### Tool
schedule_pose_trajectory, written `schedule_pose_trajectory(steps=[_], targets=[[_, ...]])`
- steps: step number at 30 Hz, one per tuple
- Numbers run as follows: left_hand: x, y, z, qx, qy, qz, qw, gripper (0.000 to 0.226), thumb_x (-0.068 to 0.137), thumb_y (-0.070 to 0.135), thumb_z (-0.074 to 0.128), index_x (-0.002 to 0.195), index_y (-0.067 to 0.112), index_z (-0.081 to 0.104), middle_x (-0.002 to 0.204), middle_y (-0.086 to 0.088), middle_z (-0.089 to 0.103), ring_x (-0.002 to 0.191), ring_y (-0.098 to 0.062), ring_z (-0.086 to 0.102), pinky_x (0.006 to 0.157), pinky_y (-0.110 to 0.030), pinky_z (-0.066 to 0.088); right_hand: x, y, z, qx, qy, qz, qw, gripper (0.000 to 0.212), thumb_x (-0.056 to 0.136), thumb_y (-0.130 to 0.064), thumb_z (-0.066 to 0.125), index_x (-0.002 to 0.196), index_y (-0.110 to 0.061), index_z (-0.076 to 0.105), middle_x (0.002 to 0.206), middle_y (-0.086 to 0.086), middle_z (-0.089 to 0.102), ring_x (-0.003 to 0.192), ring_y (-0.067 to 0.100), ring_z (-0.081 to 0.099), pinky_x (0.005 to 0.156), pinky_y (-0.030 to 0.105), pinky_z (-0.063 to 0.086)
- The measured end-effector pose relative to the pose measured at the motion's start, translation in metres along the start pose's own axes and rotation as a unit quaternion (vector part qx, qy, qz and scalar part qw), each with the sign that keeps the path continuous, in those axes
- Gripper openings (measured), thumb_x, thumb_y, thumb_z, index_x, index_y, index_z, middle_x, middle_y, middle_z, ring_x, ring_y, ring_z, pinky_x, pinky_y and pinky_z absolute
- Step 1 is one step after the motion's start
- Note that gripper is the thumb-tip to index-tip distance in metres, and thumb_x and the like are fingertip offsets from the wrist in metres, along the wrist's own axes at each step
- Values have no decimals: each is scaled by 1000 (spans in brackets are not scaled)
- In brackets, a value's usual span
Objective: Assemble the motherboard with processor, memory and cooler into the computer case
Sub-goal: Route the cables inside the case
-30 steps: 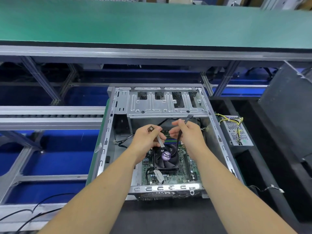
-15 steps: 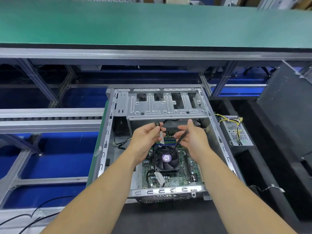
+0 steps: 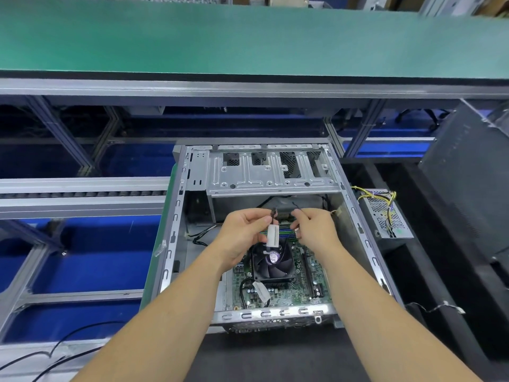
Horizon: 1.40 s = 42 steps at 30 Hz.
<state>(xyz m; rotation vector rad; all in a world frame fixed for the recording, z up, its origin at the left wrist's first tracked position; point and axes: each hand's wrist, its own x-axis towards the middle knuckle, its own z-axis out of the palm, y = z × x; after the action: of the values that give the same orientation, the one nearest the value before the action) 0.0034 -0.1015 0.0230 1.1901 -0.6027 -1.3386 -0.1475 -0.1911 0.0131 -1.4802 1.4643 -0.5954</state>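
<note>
The open grey computer case (image 3: pixel 176 216) lies flat in the middle, with the green motherboard (image 3: pixel 286 292) seated inside. A black cooler fan (image 3: pixel 272 261) sits on the board, and memory sticks show as green and blue strips just beyond it. Above the fan, my left hand (image 3: pixel 242 238) pinches a thin black cable with a white label tag (image 3: pixel 273 236) hanging from it. My right hand (image 3: pixel 316 230) pinches another cable end close by, fingers curled. The two hands almost meet over the memory slots.
A drive bay bracket (image 3: pixel 272 172) spans the far end of the case. A power supply (image 3: pixel 385 216) with yellow and black wires lies outside the case at right. A dark side panel (image 3: pixel 468 183) leans at far right. A green conveyor belt (image 3: pixel 248 37) runs across the back.
Both hands have lowered and come closer together over the memory slots. The cable end that my right hand held up high is now down between the hands.
</note>
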Motion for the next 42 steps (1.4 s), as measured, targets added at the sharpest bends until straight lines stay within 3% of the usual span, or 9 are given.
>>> schedule_pose_trajectory(steps=[5,12,17,21,24,28,34,39,42], targets=[[-2,0,1,7,-40,-36,999,11,91,-1,65,99,5,70,81,-8,74,70,-14,68,53,-21,53,-5,-6,3,46,-79,-35,995,17,105,-14,50,100,-19,66,67,2,70,45,12,54,45,21,41],[-4,1,1,15,-64,-51,996,13,85,-2,71,93,9,73,78,-6,73,70,-11,69,53,-20,53,-12,-12,3,60,-102,-50,992,24,104,-11,51,99,-17,73,74,3,67,53,10,55,49,23,45],[-4,2,1,21,-77,-44,996,16,82,-4,73,95,4,70,79,-10,71,62,-12,66,51,-20,51,-13,-15,3,135,-127,-37,982,20,102,-3,53,101,-10,72,77,7,70,60,14,64,58,29,56],[-4,3,3,10,-52,-27,998,13,83,-3,73,89,9,71,76,-6,71,65,-12,66,51,-20,50,-11,-13,2,191,-130,-33,972,13,98,-10,63,109,-15,68,83,8,75,68,19,70,62,30,57],[-2,2,4,8,-18,-15,1000,10,88,1,69,97,6,70,78,-6,72,68,-13,67,54,-23,52,-10,-14,1,200,-132,-38,970,6,98,-15,65,102,-17,69,78,8,73,65,19,66,58,30,55],[3,1,2,7,29,-3,1000,17,94,5,63,110,1,68,83,-6,73,74,-13,67,69,-28,56,-9,-15,-2,228,-130,-29,965,7,98,-14,64,100,-12,70,75,9,71,61,17,60,54,28,49],[6,1,1,42,67,10,997,17,101,5,52,107,5,68,78,-1,67,67,-14,57,57,-25,50,-13,-17,-4,271,-166,-23,948,14,98,-15,64,107,-9,73,73,9,67,59,18,54,53,29,45],[7,-2,-1,47,72,32,996,12,101,3,51,107,11,57,79,-4,70,62,-16,61,57,-27,53,-18,-20,-6,276,-200,-44,939,12,92,-7,70,93,-14,79,83,4,72,70,14,58,60,28,47],[7,-2,-2,58,81,52,994,11,98,2,56,95,11,51,73,3,68,60,-15,60,57,-30,54,-21,-22,-7,298,-246,-46,921,5,79,-15,79,83,-16,80,88,4,74,76,15,62,64,28,49]])
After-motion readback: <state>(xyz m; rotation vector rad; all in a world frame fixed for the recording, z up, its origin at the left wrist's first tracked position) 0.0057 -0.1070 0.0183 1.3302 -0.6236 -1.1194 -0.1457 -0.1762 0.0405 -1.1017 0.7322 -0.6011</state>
